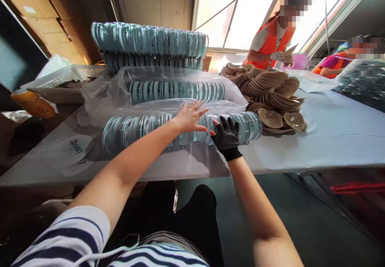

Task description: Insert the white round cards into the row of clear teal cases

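A long row of bluish, see-through round discs (135,128), which look like glass lids standing on edge, lies across the table in front of me. My left hand (191,118) is bare, its fingers spread over the top of the row near the middle. Just to its right, my right hand (227,136) wears a black dotted glove with the thumb and a fingertip bare. Its fingers lie stretched over the row, gripping nothing that I can see. Behind is a clear plastic bag (111,94) around a second row of discs (177,91).
Further rows of discs (150,40) are stacked at the back. Brown dish-shaped pieces (266,84) pile up at right. A white basket (67,74) and an orange bottle (33,103) sit left. A person in an orange vest (264,42) works across the table (331,138).
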Demonstrator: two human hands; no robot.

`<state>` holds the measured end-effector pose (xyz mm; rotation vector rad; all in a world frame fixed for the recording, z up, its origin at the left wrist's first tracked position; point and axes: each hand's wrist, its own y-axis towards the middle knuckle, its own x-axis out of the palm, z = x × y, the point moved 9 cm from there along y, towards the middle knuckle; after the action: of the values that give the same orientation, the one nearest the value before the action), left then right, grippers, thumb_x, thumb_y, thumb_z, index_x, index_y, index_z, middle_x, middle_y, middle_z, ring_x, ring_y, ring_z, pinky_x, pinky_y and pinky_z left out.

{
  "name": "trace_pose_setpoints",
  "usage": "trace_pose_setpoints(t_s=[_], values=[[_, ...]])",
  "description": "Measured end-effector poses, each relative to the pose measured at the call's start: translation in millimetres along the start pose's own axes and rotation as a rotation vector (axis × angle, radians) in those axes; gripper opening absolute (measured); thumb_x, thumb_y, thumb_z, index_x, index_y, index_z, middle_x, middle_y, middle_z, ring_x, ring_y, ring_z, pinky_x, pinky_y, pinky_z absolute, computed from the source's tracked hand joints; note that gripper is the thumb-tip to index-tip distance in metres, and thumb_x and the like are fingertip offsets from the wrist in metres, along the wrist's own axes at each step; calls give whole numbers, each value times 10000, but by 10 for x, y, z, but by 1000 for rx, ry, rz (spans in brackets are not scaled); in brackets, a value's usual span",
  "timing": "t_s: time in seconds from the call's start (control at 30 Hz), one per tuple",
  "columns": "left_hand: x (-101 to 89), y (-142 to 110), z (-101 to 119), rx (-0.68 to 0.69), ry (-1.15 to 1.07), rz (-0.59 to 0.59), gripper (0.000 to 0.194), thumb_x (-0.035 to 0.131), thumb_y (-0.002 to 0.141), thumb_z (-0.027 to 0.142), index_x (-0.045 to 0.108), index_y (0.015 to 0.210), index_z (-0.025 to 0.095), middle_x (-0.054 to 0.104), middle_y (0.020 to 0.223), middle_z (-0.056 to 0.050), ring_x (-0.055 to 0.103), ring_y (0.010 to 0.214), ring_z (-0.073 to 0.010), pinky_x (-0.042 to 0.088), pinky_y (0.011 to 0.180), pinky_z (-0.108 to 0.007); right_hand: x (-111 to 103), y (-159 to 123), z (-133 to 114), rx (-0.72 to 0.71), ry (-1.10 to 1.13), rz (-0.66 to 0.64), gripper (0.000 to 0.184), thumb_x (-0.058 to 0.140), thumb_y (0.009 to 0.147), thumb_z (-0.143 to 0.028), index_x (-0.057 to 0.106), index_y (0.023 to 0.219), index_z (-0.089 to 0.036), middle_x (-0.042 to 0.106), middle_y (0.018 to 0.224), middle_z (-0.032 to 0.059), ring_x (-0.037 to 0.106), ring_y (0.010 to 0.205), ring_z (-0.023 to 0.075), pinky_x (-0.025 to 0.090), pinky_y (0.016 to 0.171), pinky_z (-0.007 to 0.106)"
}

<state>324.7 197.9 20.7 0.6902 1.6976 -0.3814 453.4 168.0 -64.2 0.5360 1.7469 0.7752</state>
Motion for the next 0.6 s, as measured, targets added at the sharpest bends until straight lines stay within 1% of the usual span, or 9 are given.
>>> trace_pose_setpoints(t_s=[0.07,0.13,0.2,0.33,0.4,0.47,0.5,0.57,0.6], values=[[160,127,-5,3,-7,-58,987,640,783,690,308,1561,180,284,1620,-172,269,1493,-365,264,1196,-546,40,-16,102,24,5,9,535,413,962,-561,605,1342,-237,434,1523,84,305,1414,339,146,1185,564],[249,106,-23,35,-17,-57,967,637,793,676,318,1554,172,374,1579,-164,359,1455,-319,310,1187,-446,60,-32,156,42,13,19,534,416,959,-564,605,1337,-239,435,1523,87,313,1411,330,130,1187,571],[278,40,-16,67,-15,-25,939,627,800,675,329,1549,194,405,1566,-144,376,1447,-292,310,1185,-397,80,-30,115,51,18,19,535,413,961,-562,598,1344,-239,435,1523,90,322,1407,322,114,1188,577],[290,35,104,62,-3,-25,945,641,795,666,328,1550,194,374,1584,-146,333,1471,-310,278,1203,-423,106,22,-84,81,32,33,504,366,993,-510,595,1343,-229,448,1511,99,338,1403,302,126,1190,561],[226,24,140,48,-11,-27,969,644,795,667,306,1559,177,308,1613,-156,276,1496,-333,228,1226,-480,76,26,-57,78,61,81,495,342,1003,-476,592,1340,-212,475,1484,116,378,1380,290,162,1185,550],[40,-140,53,42,-36,50,950,611,820,677,280,1568,193,252,1637,-141,212,1520,-338,155,1243,-537,-19,-19,208,100,97,190,522,347,991,-484,591,1329,-171,510,1439,158,434,1342,292,236,1164,532],[-100,-317,-69,27,-49,135,917,583,837,682,276,1568,221,243,1643,-122,190,1527,-332,123,1247,-555,-84,-61,448,145,110,264,548,366,974,-498,589,1325,-142,522,1417,186,458,1325,303,276,1147,525],[-417,-910,-490,-76,-63,386,811,524,875,676,296,1551,290,279,1636,-82,185,1531,-312,109,1252,-558,-186,-166,1051,301,114,400,628,469,898,-542,598,1303,-79,573,1332,244,514,1275,342,383,1082,476],[-558,-1326,-774,-188,-60,538,758,507,888,668,322,1532,315,314,1622,-73,201,1527,-308,128,1250,-556,-215,-241,1399,461,93,454,676,524,862,-519,566,1340,-42,561,1336,272,506,1293,369,388,1077,476]])
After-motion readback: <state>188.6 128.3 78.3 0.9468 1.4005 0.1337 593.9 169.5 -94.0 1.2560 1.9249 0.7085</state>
